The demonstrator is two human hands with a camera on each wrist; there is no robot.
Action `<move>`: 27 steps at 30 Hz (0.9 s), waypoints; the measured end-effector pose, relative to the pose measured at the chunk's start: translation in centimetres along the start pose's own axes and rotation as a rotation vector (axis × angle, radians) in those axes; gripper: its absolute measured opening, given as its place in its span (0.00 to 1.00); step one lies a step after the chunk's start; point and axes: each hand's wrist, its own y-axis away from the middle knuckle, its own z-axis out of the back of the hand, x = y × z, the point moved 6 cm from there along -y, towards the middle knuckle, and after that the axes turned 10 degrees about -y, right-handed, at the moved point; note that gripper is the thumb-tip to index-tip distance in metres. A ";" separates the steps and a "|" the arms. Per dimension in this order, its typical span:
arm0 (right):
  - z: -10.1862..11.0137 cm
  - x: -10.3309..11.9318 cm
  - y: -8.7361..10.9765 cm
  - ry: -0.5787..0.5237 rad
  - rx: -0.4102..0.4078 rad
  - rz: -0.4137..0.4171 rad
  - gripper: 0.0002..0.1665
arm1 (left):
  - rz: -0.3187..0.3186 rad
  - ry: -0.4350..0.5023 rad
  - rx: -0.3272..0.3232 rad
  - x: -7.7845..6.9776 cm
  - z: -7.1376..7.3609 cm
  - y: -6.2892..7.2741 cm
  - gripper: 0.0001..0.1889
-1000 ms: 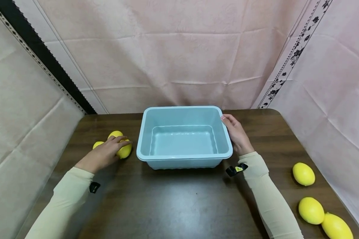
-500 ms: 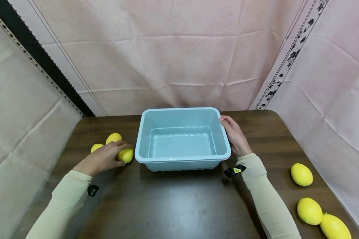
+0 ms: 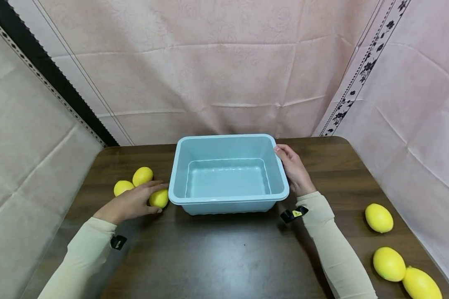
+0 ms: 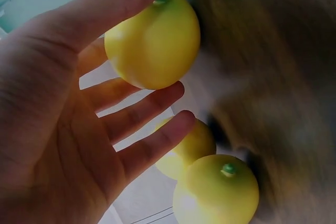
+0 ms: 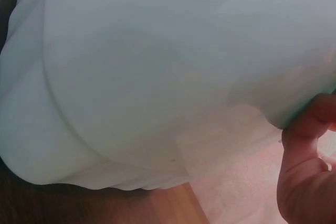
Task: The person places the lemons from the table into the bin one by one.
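Observation:
A yellow lemon [image 3: 159, 198] lies beside the left wall of a light blue plastic basin [image 3: 228, 198]. My left hand [image 3: 136, 201] reaches around this lemon, its fingers along the far side and its thumb along the near side. In the left wrist view the thumb crosses in front of the lemon [image 4: 155, 45], and the fingers are spread and fairly straight, with space between palm and fruit. My right hand [image 3: 294, 168] grips the basin's right rim. In the right wrist view the thumb [image 5: 302, 156] bends at the rim of the basin [image 5: 131, 87]; the other fingers are mostly hidden.
Two more lemons, one farther back [image 3: 142, 176] and one at the left [image 3: 123, 187], lie just beyond my left hand. Near the right edge of the brown wooden table [image 3: 209, 257] are three others, including a lone lemon [image 3: 379, 218]. Pale curtains [image 3: 228, 83] enclose the table.
The lemon by my left hand has shifted right, close to the basin. My left hand has drawn slightly nearer, with its thumb now spread farther from the fingers. The right hand stays at the rim.

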 end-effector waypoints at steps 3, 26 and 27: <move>0.0 0.1 0.1 -0.003 0.001 0.002 0.24 | 0.003 0.003 0.015 0.0 -0.2 0.0 0.45; -0.2 0.4 0.3 -0.021 0.002 0.020 0.30 | -0.004 0.202 -0.091 1.0 -2.7 -0.3 0.42; -0.3 0.4 0.3 -0.027 0.006 0.019 0.30 | -0.005 0.221 -0.090 1.0 -2.7 -0.2 0.42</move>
